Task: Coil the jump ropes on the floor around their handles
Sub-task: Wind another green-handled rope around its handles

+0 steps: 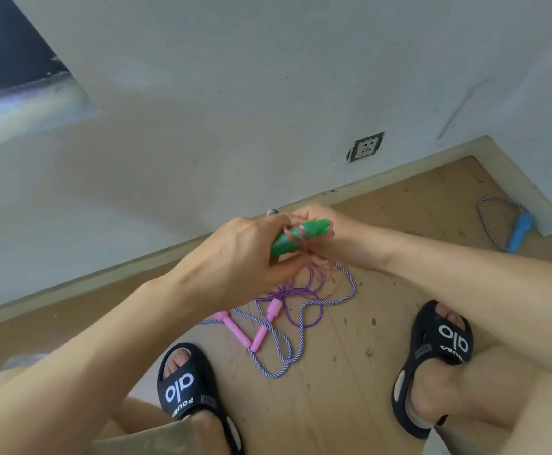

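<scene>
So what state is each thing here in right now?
Green handles: held together, pink cord partly wound round them.
Left hand: grips the handles.
Right hand: pinches the cord.
Pink handles: on floor, uncoiled.
Blue handle: on floor, rope loose.

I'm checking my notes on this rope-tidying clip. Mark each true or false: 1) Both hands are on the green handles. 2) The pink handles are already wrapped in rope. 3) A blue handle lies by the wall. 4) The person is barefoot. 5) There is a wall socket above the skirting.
1) True: the left hand and right hand hold the green handles.
2) False: the pink handles lie loose on the floor among uncoiled rope.
3) True: the blue handle lies there.
4) False: black slides are worn.
5) True: the socket is there.
</scene>
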Tool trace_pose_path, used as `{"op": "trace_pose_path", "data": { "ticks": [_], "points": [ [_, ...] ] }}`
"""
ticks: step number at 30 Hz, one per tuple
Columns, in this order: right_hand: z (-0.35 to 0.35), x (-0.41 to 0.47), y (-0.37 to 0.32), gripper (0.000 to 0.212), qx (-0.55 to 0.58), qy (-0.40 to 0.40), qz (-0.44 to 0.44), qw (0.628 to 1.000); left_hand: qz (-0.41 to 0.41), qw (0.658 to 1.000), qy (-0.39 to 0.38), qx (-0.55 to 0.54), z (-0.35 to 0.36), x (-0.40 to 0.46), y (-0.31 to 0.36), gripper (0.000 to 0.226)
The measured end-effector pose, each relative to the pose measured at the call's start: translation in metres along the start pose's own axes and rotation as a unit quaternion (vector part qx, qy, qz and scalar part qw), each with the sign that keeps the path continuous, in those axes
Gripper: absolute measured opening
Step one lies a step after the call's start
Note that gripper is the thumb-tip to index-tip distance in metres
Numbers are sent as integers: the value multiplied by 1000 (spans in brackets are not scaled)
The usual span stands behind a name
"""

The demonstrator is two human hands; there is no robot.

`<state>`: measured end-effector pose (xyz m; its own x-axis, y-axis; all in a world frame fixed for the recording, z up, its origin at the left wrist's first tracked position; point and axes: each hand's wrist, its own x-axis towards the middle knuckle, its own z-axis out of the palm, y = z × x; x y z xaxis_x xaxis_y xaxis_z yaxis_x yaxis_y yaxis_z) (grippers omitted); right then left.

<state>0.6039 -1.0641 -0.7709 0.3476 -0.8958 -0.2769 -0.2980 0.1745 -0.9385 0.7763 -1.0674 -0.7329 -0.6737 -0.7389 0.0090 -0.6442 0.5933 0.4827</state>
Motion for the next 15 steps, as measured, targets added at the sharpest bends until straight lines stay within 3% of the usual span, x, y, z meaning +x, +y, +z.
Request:
{"op": "trace_pose_path", "data": {
  "ticks": [3, 6, 11, 15],
  "points": [
    [9, 3, 5, 38, -29, 79, 43, 996, -76, 996, 20, -31, 1, 4, -4, 13],
    [18, 2, 8, 46, -62, 127, 54, 988, -117, 991, 25, -62, 3, 10, -12, 19],
    [37, -14, 16, 50, -124, 131, 12, 984, -222, 975, 16, 4, 0, 21, -50, 25],
    [31, -16, 3, 52, -220, 113, -83, 965, -171, 978, -67, 101, 21, 18, -48, 10]
  ]
}}
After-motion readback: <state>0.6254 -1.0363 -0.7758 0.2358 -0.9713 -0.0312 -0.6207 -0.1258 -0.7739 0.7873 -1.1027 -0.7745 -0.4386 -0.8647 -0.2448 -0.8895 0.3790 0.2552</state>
